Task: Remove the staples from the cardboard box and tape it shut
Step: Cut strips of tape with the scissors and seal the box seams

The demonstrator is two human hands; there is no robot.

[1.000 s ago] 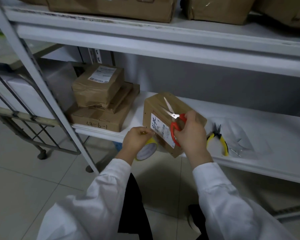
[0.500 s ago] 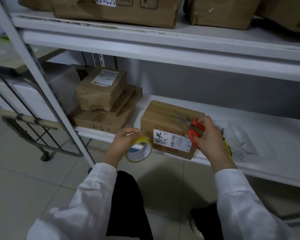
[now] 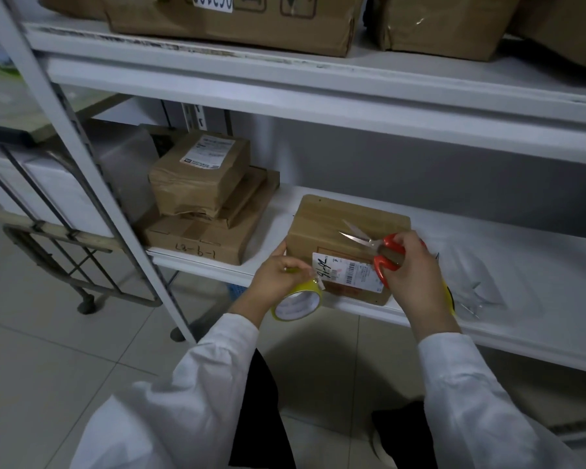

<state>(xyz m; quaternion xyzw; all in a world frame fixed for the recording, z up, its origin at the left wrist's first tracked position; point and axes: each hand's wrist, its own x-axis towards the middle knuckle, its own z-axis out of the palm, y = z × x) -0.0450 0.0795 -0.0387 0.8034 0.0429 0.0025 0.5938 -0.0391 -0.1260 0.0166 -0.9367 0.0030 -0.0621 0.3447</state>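
nearest you, your left hand (image 3: 278,275) has its grip curled round the yellow tape roll (image 3: 298,301). your right hand (image 3: 413,269) grips the orange-handled scissors (image 3: 376,248), blades parted over the cardboard box (image 3: 345,225). the box sits closed at the front edge of the white shelf (image 3: 555,265). it looks light and stiff, likely to slide; brace its left corner when pressing tape down.

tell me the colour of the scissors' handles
Orange-red scissor handles, gripped by the right hand; head view.
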